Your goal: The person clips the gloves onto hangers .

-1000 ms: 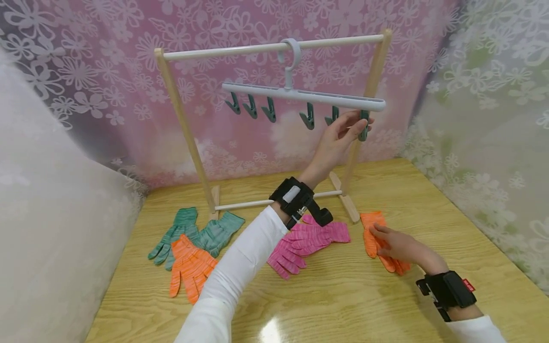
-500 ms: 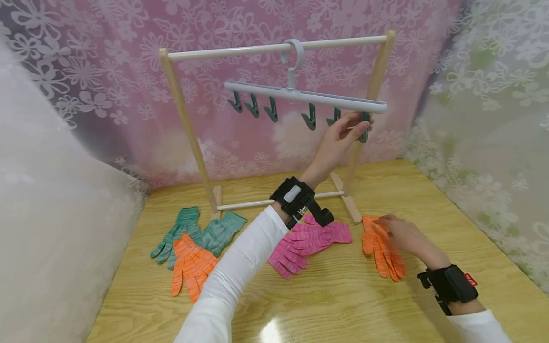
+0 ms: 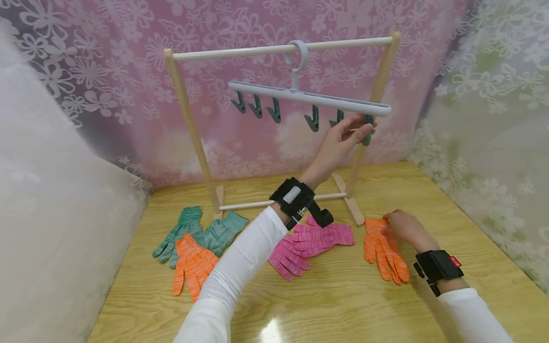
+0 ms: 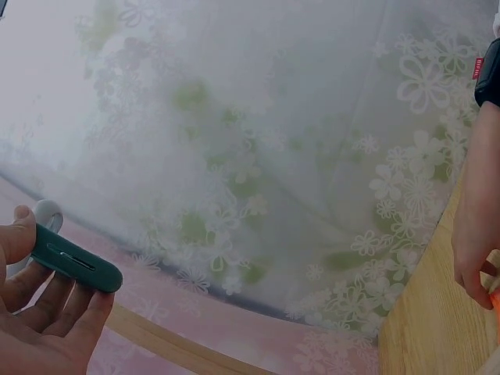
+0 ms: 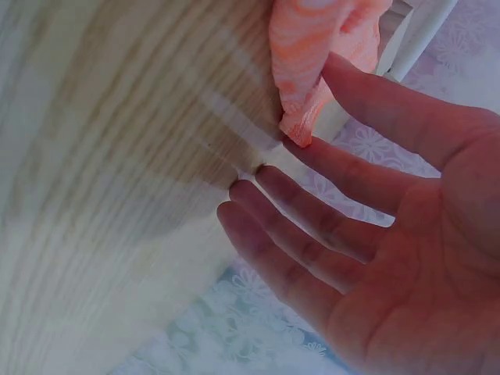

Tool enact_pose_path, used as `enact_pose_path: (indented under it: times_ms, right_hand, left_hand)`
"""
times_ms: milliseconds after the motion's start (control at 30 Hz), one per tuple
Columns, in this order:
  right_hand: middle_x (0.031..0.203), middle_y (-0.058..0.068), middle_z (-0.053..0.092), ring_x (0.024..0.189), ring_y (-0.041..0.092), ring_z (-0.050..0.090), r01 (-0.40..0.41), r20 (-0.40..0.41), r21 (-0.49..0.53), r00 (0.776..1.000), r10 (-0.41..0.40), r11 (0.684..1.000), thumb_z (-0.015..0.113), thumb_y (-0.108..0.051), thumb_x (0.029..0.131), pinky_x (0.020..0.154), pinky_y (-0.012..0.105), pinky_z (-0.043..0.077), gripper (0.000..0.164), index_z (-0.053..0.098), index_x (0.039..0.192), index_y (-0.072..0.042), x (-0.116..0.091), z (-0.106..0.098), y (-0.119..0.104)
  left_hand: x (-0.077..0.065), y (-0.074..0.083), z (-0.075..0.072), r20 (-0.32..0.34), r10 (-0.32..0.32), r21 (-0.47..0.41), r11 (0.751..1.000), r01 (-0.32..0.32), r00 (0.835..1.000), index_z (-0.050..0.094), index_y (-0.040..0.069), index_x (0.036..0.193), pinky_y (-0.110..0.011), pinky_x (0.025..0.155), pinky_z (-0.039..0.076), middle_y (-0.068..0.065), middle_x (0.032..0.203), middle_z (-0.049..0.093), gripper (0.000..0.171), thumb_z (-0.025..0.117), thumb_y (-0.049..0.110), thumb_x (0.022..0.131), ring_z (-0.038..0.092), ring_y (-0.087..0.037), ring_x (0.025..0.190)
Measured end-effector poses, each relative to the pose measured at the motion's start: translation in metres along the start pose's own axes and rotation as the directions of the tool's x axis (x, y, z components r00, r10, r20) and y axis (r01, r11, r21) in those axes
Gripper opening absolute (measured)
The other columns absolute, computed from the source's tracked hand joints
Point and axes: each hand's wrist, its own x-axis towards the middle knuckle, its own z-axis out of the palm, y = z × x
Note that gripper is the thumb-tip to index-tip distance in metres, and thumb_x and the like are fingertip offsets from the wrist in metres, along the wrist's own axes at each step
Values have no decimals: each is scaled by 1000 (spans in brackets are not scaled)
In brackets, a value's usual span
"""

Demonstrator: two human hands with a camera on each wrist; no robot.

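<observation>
My left hand (image 3: pixel 340 140) pinches the dark green clip (image 4: pixel 78 266) at the right end of a grey hanger (image 3: pixel 274 91), thumb on one side and fingers on the other. The hanger hooks over the rack's top bar and slopes down to the right. Low on the table's right side, my right hand (image 3: pixel 405 229) pinches the cuff of an orange glove (image 3: pixel 383 252) between thumb and index finger. That glove lies flat, fingers toward me. In the right wrist view the cuff edge (image 5: pixel 301 117) sits between those fingertips; the other fingers reach the wooden surface.
A wooden rack (image 3: pixel 188 119) with white bars stands at the back. Several green clips (image 3: pixel 275 110) hang along the hanger. Green gloves (image 3: pixel 218 233) and another orange glove (image 3: pixel 193 267) lie left, pink gloves (image 3: pixel 317 240) in the middle. Flowered curtains surround the table (image 3: pixel 326 305).
My right hand has shifted from the middle of the orange glove to its cuff, and the glove now lies flatter with its fingers spread. My left hand stays at the end clip.
</observation>
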Motion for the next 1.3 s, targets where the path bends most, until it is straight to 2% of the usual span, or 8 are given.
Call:
enact_pose_path:
  times_ms: [233,467,633,833,967,1100,1200,1300]
  right_hand:
    - [100,25,59,79,32,58,-37,0,102,999,37,994,74,-13,92,68,44,49,30,61,108,9,1,0,6]
    - [94,23,64,68,24,55,-22,-59,198,998,35,980,63,-9,98,60,36,42,12,59,98,3,-4,-2,14]
    - [105,34,63,74,28,65,12,-99,322,995,21,947,57,-8,102,63,40,53,17,53,108,7,-11,-7,14]
    - [116,35,58,87,35,68,63,-142,523,990,14,850,55,-13,106,71,43,61,34,48,129,10,-16,-10,6]
    - [125,34,58,101,43,66,104,-199,541,980,7,834,56,-25,107,70,36,62,49,49,141,9,-15,-15,-5]
    - [119,29,65,91,36,70,162,-305,491,952,-5,856,57,-30,106,62,34,60,43,60,133,3,-13,-25,-20]
    - [112,24,69,86,34,69,211,-412,429,911,-18,878,60,-30,105,65,37,57,36,67,126,-2,-11,-33,-34]
    - [110,22,71,90,34,67,245,-498,392,867,-20,887,63,-29,103,67,32,55,33,70,123,-5,-10,-41,-48]
  left_hand:
    - [1,0,2,-10,6,12,1000,-6,1000,55,1,140,-16,100,46,-13,134,64,34,53,10,106,63,-10,114]
    - [2,0,3,-29,18,9,1000,-18,999,54,0,140,-16,98,49,-17,133,65,35,53,9,106,65,-16,116]
    - [2,-2,3,-49,10,28,1000,-8,999,55,2,140,-16,99,48,-16,132,65,35,54,11,106,65,-17,117]
    - [1,-5,2,-43,26,34,999,-25,999,56,1,139,-16,98,48,-16,132,66,34,54,12,106,65,-14,115]
    - [1,-4,1,-42,20,13,1000,-20,999,56,0,138,-17,97,51,-15,131,66,33,54,11,106,66,-13,113]
    - [1,-1,1,-41,-10,-18,1000,9,999,57,1,137,-19,94,53,-15,130,67,34,57,9,104,66,-13,111]
    - [1,1,1,-38,-24,-32,999,22,999,56,0,138,-20,94,54,-16,131,66,36,59,8,103,67,-13,111]
    - [1,1,0,-35,-39,-47,998,38,999,56,0,138,-20,93,54,-17,131,66,37,59,8,103,67,-12,110]
